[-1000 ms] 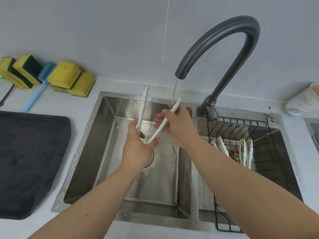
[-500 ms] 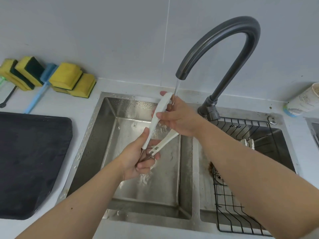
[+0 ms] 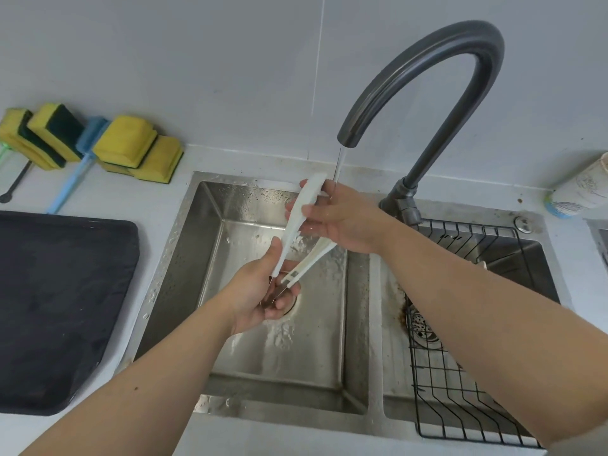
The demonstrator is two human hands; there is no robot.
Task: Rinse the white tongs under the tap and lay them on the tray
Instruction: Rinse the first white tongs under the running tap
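Water (image 3: 338,166) falls from the dark tap (image 3: 427,77) onto our right hand (image 3: 342,218), whose grip is curled round one arm of the white tongs (image 3: 291,227) above the left sink basin (image 3: 184,274). Our left hand (image 3: 260,297) pinches their joined end lower down, grip clamped. The arms stand apart. The black tray (image 3: 59,307) lies on the surface (image 3: 158,192) to the left, well apart.

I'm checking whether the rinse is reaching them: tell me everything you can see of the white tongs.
The white tongs look plastic: two slim arms joined at the lower end, where thin wire shows, spread in a narrow V. They slant upward over the sink, tips near the thin water stream from the tap. The left hand grips the joined end; the right hand holds the arms near the tips.
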